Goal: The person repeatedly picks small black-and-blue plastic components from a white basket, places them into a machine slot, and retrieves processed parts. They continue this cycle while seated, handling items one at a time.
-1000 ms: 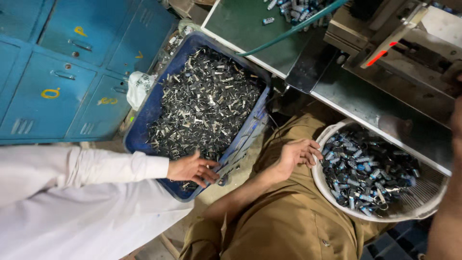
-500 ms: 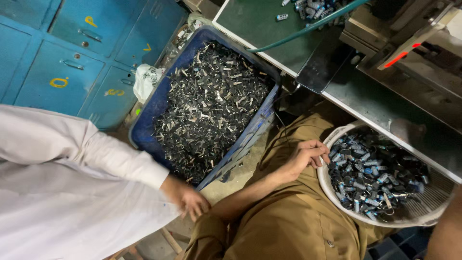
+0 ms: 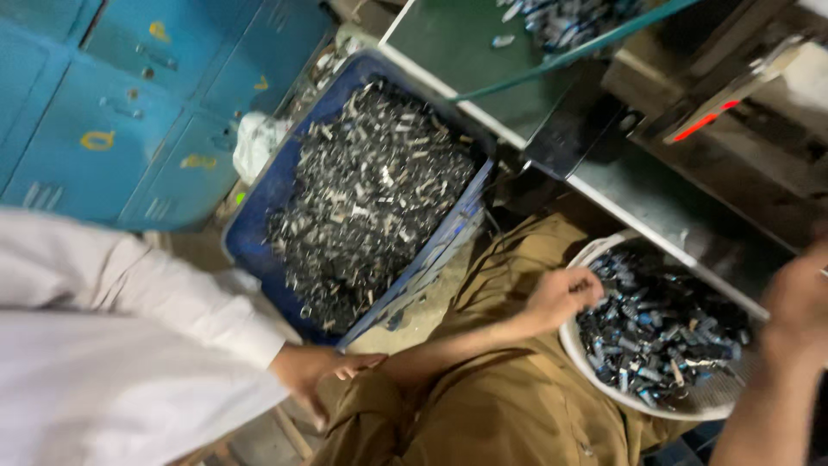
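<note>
Looking down onto a lap in brown cloth, with a round white basket [image 3: 576, 343] full of small dark metal parts [image 3: 664, 332] just to the right of it. Left hand [image 3: 561, 298] over the basket's near rim, fingers curled down onto the parts at the edge; can't tell if anything's actually pinched in there. Right hand [image 3: 798, 302] up at the far right side above the same basket, way too blurry to call open or closed.

Off to the left, a big blue crate [image 3: 259, 224] heaped with shiny grey metal bits [image 3: 371, 198], standing on the floor next to blue lockers [image 3: 103, 112]. A co-worker's hand [image 3: 319, 371] poking out of a white sleeve [image 3: 129, 345] near the crate's lower corner, fingers loose, holding nothing visible. Green tabletop [image 3: 448, 43] up top with a few more parts on it, plus some machine with a red strip [image 3: 707, 121].
</note>
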